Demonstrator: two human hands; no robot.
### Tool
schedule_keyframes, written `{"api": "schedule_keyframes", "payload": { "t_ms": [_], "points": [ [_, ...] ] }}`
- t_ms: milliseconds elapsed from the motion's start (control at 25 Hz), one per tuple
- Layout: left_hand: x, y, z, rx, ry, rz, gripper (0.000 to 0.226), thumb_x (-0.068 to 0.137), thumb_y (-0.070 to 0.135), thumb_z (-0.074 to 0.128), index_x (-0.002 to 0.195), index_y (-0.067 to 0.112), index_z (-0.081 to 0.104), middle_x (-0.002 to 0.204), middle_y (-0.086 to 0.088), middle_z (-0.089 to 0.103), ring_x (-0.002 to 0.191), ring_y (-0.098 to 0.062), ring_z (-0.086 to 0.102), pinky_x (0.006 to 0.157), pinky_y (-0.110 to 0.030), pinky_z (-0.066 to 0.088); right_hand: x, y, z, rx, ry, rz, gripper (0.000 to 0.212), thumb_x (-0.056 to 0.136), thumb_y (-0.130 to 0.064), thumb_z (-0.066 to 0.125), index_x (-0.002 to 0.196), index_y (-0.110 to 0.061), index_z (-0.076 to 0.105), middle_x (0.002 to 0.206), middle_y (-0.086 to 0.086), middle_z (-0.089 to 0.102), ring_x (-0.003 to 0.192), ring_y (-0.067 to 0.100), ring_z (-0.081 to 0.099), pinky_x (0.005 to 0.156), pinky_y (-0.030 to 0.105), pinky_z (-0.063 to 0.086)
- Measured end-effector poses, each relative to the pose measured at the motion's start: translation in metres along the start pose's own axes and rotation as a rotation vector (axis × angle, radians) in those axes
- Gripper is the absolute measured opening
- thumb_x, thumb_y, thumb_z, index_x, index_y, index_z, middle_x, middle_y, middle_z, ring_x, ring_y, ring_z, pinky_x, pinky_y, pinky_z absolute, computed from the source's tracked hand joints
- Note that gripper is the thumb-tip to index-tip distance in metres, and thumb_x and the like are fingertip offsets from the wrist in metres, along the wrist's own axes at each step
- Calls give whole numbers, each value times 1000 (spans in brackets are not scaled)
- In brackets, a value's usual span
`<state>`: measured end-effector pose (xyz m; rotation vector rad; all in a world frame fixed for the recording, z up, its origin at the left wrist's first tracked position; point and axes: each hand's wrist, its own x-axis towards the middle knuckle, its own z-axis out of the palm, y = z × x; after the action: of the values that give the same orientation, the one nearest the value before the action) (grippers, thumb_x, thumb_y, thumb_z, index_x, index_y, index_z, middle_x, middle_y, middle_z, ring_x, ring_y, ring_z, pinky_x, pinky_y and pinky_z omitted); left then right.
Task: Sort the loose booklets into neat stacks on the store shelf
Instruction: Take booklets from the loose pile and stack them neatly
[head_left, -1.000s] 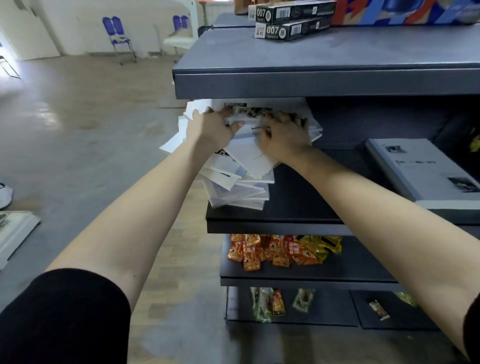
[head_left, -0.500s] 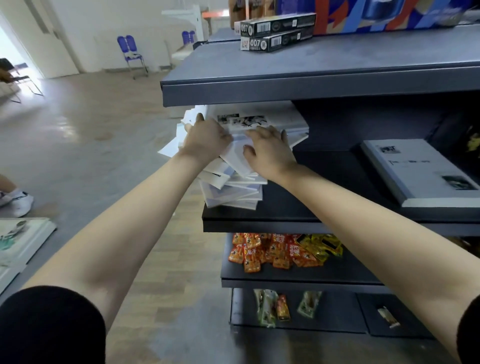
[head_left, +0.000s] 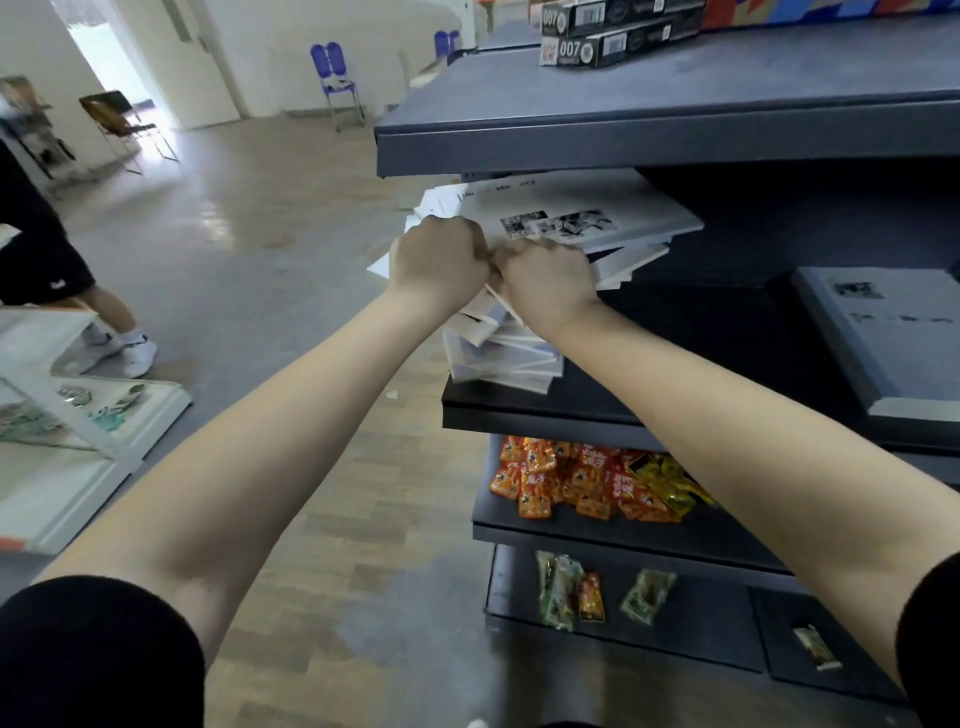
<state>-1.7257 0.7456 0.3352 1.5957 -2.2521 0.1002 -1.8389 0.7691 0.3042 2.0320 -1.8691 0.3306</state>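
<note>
White walls (head_left: 280, 47) enclose a glossy grey floor (head_left: 218, 244) (wood-look planks (head_left: 363, 519) closer in), with blue chairs (head_left: 332, 73) by the far wall and daylight pouring through a doorway (head_left: 109, 67).

Person at the shelving, upper limbs inspected. Left sleeve (head_left: 93, 654) and right sleeve (head_left: 930, 639): black, plain fabric, short cut, hems ending about the elbow. Forearms bare below the hems. Left hand (head_left: 439, 257) and right hand (head_left: 545, 283) bare.
</note>
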Motion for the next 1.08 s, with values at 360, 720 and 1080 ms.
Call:
{"api": "schedule_keyframes", "payload": {
  "t_ms": [360,720,1080],
  "points": [
    [11,-9,12,-300,-101,27,42,91,16,38,131,19,50,130,-11,56,114,-33,52,90,-33,42,-33,27,7,-80,100,-109,33,56,-15,81,88,-17,71,71,2,65,55,22,63,43,19,38],
    [21,-26,28,123,-44,265,34,92,20,42,121,8,57,105,-23,65,99,-41,59,76,-40,47,0,8,11,-35,-34,-118,34,90,-12,48,123,-10,56,121,11,55,111,35,50,81,39,43],
    [45,-47,26,-208,-115,293,32,85,18,46,112,21,65,106,-10,68,99,-31,61,84,-34,51,-10,-3,3,-181,-66,-172,37,94,-17,42,128,-26,52,122,-1,60,102,24,60,71,31,38]
  ]
}}
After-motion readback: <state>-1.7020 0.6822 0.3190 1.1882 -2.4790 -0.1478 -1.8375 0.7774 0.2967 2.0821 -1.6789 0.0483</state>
